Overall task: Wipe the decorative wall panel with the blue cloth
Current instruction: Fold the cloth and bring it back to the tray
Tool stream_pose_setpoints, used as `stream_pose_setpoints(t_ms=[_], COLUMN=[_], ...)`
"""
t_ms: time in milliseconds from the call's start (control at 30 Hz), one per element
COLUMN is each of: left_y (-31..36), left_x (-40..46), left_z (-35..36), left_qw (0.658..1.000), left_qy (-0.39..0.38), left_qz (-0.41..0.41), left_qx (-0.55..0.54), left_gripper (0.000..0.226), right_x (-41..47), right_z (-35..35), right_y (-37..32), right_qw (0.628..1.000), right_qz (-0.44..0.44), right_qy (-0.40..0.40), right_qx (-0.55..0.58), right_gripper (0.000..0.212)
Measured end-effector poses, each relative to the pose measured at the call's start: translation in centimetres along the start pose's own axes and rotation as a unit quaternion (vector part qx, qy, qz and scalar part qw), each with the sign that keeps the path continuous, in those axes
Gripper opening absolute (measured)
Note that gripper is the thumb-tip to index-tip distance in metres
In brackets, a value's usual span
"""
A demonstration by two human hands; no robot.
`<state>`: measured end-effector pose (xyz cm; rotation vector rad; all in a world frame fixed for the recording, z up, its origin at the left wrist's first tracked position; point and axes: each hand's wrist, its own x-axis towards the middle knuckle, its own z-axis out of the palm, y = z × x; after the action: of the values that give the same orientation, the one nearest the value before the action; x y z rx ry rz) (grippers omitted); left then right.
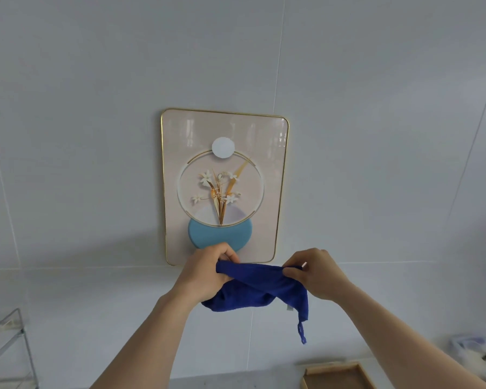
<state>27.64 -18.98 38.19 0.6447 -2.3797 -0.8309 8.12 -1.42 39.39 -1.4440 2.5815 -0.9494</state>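
Note:
A decorative wall panel [225, 130] hangs on the pale tiled wall, cream with a gold rim, a flower motif in a ring and a light blue half-disc at the bottom. Just below its lower edge, the blue cloth [261, 290] is stretched between both hands and sags under them, a small loop dangling at its right corner. My left hand [205, 273] pinches the cloth's left end in front of the panel's bottom edge. My right hand [317, 273] pinches the right end, clear of the panel. The cloth does not touch the panel.
A clear acrylic rack [9, 346] stands at the lower left. A shallow wooden tray [337, 377] lies at the bottom right, with a crumpled plastic bag [477, 352] beyond it at the far right edge.

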Motion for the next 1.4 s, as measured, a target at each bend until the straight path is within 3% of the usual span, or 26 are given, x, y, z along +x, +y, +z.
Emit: stream_pose_setpoints(t_ms=[400,767,1133,1400], left_y=[1.3,3.4,2.7,-0.1], left_x=[1.4,2.7,1.9,0.9], left_z=[5.2,17.6,32.4,40.4], left_qw=[0.999,0.991,0.979,0.976], left_qy=[-0.041,-0.135,-0.190,-0.188], left_qz=[0.005,-0.001,-0.059,-0.106], left_qx=[-0.015,-0.023,-0.036,-0.033], left_gripper=[0.020,0.033,0.052,0.050], right_x=[-1.0,-4.5,-8.4,-10.2], right_z=[-2.1,-2.1,2.2,8.3], right_y=[5.6,17.6,30.1,36.2], right_qw=[1.000,0.994,0.980,0.973], right_qz=[0.018,0.105,0.198,0.228], right_qy=[0.016,0.002,0.008,0.019], right_qx=[-0.012,-0.019,0.018,0.038], right_gripper=[0.015,0.017,0.014,0.011])
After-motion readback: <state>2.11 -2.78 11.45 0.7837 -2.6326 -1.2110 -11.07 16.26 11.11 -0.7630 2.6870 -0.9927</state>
